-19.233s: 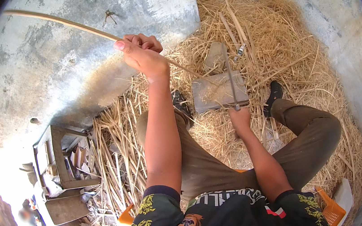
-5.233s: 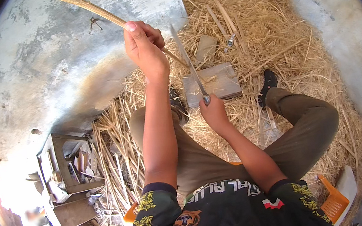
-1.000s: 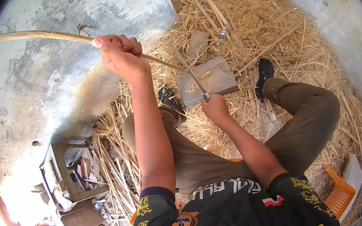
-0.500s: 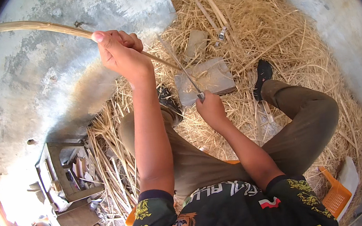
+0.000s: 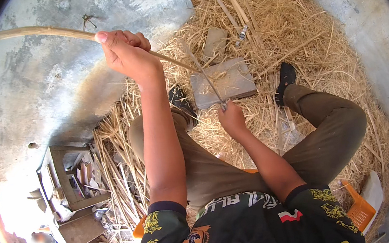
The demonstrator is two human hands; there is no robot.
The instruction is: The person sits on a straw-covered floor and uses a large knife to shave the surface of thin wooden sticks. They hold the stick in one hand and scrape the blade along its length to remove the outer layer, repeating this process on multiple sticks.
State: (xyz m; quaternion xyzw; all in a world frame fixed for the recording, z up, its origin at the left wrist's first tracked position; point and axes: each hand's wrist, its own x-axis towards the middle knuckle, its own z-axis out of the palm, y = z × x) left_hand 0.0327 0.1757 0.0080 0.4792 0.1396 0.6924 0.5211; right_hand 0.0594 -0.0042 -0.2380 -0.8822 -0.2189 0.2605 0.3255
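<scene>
A bare concrete floor [image 5: 54,90] with a heap of straw-coloured shavings [image 5: 290,27] lies under us as we sit. Our left hand [image 5: 125,52] is closed around a long cane [image 5: 47,32] whose axis runs from the upper left down-right to the grey block [image 5: 233,80] between our feet. Our right hand [image 5: 232,117], nearer the block, is closed on a knife [image 5: 206,76] whose blade meets the cane's lower end there.

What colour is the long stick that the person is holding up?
The stick in the left hand is pale yellowish tan, seen best in the head view.
</scene>
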